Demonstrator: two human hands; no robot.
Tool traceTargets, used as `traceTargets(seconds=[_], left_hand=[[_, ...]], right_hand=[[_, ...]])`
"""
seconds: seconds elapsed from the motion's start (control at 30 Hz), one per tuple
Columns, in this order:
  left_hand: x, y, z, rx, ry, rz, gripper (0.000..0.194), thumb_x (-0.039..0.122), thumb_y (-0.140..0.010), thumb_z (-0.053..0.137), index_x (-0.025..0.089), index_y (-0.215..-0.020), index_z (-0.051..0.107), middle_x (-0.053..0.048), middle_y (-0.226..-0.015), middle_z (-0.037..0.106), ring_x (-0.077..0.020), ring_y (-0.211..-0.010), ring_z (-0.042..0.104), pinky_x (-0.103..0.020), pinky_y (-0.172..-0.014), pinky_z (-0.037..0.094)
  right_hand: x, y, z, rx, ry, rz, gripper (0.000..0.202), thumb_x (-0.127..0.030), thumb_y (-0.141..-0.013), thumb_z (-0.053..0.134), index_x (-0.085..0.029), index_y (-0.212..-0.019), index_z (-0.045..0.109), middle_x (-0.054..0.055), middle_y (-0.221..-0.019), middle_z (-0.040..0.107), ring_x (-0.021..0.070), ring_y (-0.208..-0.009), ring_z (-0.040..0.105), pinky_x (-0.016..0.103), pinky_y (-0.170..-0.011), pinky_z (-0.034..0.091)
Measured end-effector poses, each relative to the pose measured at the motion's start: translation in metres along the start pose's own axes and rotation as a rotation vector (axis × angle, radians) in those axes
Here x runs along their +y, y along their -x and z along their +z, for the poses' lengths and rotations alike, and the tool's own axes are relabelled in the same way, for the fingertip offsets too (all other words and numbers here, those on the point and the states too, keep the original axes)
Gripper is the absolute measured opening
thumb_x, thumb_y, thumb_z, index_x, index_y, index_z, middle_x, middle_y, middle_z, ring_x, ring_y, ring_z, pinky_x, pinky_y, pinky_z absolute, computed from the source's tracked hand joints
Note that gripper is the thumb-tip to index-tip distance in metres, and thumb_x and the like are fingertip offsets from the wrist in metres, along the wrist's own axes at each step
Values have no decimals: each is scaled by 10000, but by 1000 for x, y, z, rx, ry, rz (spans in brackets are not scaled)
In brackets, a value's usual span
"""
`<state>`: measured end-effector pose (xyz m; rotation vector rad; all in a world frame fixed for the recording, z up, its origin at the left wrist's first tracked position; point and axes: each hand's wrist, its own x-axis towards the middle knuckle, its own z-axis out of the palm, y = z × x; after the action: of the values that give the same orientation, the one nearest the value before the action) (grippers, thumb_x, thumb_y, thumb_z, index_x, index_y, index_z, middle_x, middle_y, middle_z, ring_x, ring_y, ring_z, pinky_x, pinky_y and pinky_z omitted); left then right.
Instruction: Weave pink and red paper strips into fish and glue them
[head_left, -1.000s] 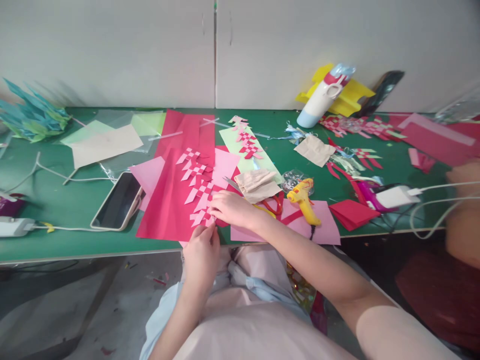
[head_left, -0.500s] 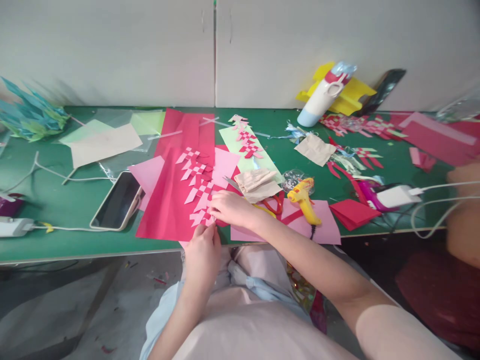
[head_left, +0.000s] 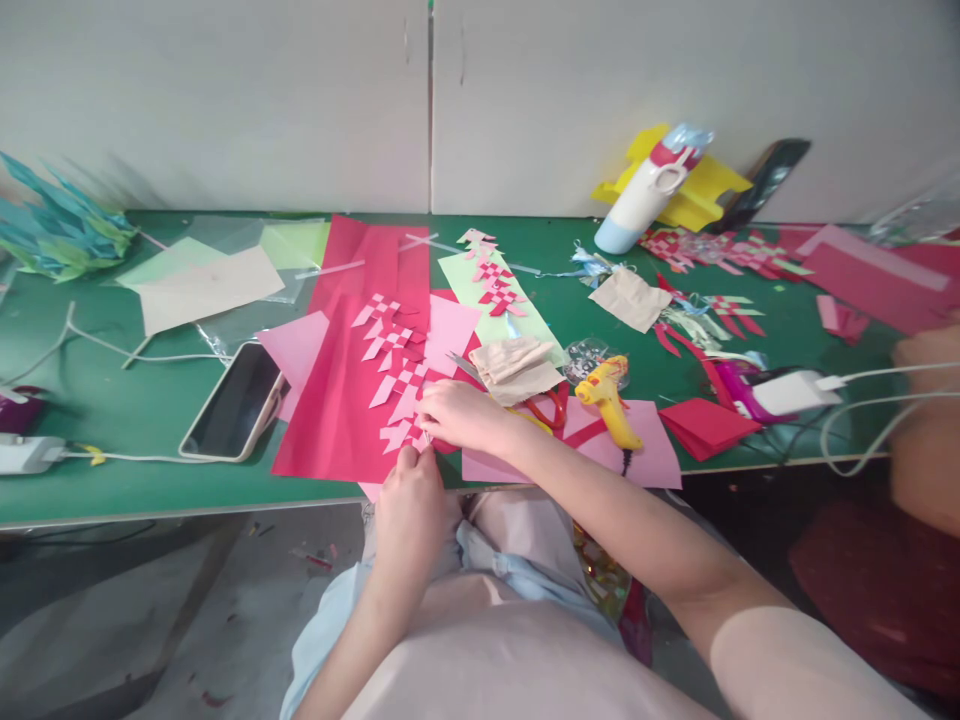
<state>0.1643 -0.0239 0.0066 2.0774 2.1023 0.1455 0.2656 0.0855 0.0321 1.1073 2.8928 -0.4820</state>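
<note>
A woven pink-and-red paper strip [head_left: 399, 376] with pointed side tabs lies on a large red paper sheet [head_left: 330, 400]. At its near end, my left hand [head_left: 409, 490] and my right hand [head_left: 454, 412] meet with fingers pinched together. Both hold the lower end of the woven strip, though the exact spot between the fingertips is small and partly hidden. Just right of the strip is a pink sheet [head_left: 450, 335]. A second woven piece [head_left: 493, 275] rests on a pale green sheet [head_left: 525, 320]. Scissors with red handles [head_left: 553, 408] lie under folded beige cloth [head_left: 514, 368].
A yellow glue gun [head_left: 615, 405] lies right of my right forearm. A phone [head_left: 234, 405] and cables are on the left. A bottle [head_left: 652, 190] leans at the back. Another person's arm [head_left: 926, 430] is at the right edge, near a white charger [head_left: 799, 395].
My left hand has shifted very slightly to the right and turned a little at the strip's lower end. My right hand stays nearly where it was.
</note>
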Motion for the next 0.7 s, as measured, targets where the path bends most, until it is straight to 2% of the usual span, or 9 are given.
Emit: traceTargets(seconds=[0.3,0.43,0.57,0.7], left_hand=[[5,0,-3,-80,-75,6,314,90,-908,353,124,-1055,629,-86,-900,590,-192,-762,654,-277,-652,476],[6,0,-5,-90,-61,5,340,97,-917,340,109,-1119,614,-94,-903,601,-194,-778,656,-284,-678,486],[5,3,-5,-76,-36,-18,370,161,-932,365,112,-1235,571,-87,-890,615,-207,-776,662,-287,-641,476],[1,9,-2,-45,-9,-55,338,219,-935,393,153,-1163,634,-75,-891,643,-197,-733,656,-278,-587,444]], right_hand=[[-1,-5,1,-40,-7,39,175,-132,-862,530,-87,-783,680,137,-855,694,218,-833,619,285,-694,382],[7,-5,4,-8,-98,26,157,-131,-849,555,-119,-783,696,90,-836,702,184,-826,620,256,-718,384],[10,-3,6,30,-147,13,149,-134,-839,566,-129,-766,696,75,-819,701,175,-816,615,250,-721,381],[9,-3,6,38,-128,11,168,-133,-844,556,-128,-730,679,79,-795,688,173,-787,603,253,-701,371]])
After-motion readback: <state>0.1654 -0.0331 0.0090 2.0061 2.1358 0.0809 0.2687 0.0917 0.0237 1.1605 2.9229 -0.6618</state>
